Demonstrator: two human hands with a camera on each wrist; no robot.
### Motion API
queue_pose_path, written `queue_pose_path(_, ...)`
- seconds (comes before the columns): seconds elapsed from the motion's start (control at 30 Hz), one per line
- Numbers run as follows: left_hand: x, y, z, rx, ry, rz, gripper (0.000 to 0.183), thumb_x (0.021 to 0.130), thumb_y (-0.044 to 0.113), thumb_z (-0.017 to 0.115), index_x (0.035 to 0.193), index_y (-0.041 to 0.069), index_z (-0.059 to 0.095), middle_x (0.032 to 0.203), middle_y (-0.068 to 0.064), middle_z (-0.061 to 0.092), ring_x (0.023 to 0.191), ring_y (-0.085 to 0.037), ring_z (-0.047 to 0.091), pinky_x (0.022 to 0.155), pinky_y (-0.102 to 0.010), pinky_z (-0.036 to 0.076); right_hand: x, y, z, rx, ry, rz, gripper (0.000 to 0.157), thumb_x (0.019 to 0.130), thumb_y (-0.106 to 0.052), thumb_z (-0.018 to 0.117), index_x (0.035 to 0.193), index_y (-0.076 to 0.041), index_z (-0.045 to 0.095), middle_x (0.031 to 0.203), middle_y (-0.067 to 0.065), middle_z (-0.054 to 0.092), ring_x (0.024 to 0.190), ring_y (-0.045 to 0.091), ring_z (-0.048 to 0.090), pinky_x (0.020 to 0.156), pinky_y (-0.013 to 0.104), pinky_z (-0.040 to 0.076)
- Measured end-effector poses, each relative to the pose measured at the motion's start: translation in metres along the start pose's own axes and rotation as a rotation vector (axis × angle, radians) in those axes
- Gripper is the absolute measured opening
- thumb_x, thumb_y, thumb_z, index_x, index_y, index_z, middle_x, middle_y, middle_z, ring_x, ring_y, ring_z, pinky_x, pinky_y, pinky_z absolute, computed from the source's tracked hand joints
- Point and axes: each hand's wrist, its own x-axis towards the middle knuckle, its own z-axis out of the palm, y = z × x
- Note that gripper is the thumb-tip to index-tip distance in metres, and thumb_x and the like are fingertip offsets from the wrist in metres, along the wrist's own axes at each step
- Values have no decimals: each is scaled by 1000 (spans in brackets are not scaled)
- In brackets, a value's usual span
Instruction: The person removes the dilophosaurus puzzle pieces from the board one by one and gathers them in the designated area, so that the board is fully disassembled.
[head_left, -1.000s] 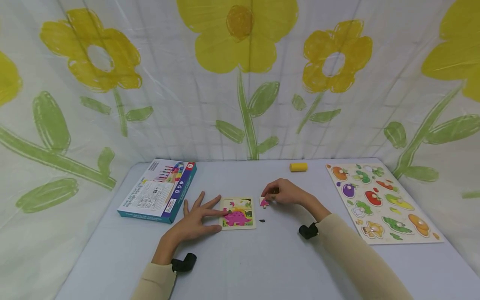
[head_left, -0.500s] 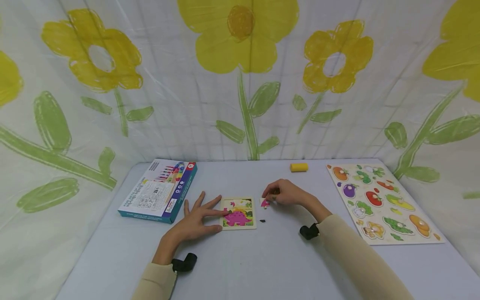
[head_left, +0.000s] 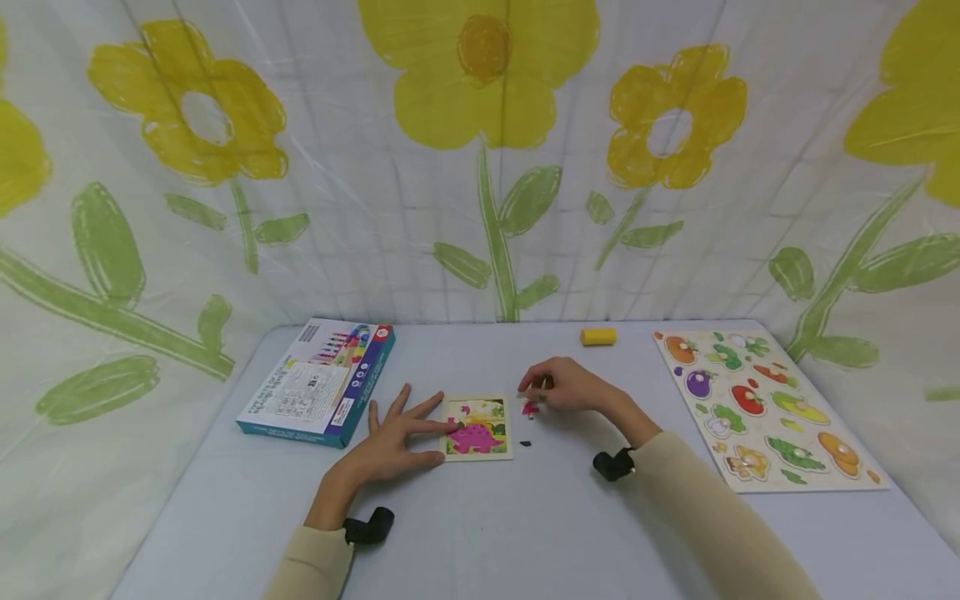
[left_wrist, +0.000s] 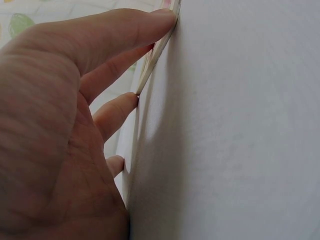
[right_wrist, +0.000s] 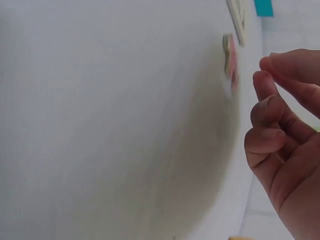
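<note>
My left hand point(head_left: 390, 450) is spread, with its fingertips and thumb resting on the left edge of a small square puzzle point(head_left: 477, 446) in a pale wooden frame. The puzzle shows a pink dinosaur, and its upper part looks partly bare. To its right lies a loose pink-and-white puzzle piece point(head_left: 529, 409); in the right wrist view this piece point(right_wrist: 229, 60) is on the table, slightly blurred. Just above it hovers my right hand point(head_left: 566, 386), thumb and forefinger close together, the other fingers loosely curled. A gap shows between these fingertips and the piece.
A small dark bit point(head_left: 525, 443) lies below the loose piece. At the left is a blue-edged box point(head_left: 315, 383). A yellow cylinder point(head_left: 598, 337) lies at the back, and a vegetable peg board point(head_left: 810, 442) at the right. A flowered curtain point(head_left: 480, 208) hangs behind the table.
My right hand has shifted slightly left over the loose piece, and its wrist has turned a little. The piece shows at a different angle. My left hand stays still.
</note>
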Motion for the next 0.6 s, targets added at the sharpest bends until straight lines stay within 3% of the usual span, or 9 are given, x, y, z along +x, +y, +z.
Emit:
queue_pose_path(0.27, 0, 1, 0, 7, 0, -7, 43, 93, 40, 77, 136, 37, 72, 176, -1, 31, 165, -48, -11, 116, -80, -26, 17, -25, 16, 54, -46, -51, 22, 100, -10, 67, 120, -10, 76, 92, 5, 76, 70, 9, 63, 64, 24, 53)
queue_pose_path(0.6, 0, 1, -1, 4, 2, -13, 43, 93, 40, 77, 136, 38, 73, 176, 1, 32, 166, -48, -11, 115, -81, -27, 40, -48, 36, -45, -120, -99, 30, 98, -8, 70, 128, -12, 73, 94, 1, 73, 79, 8, 58, 73, 21, 51)
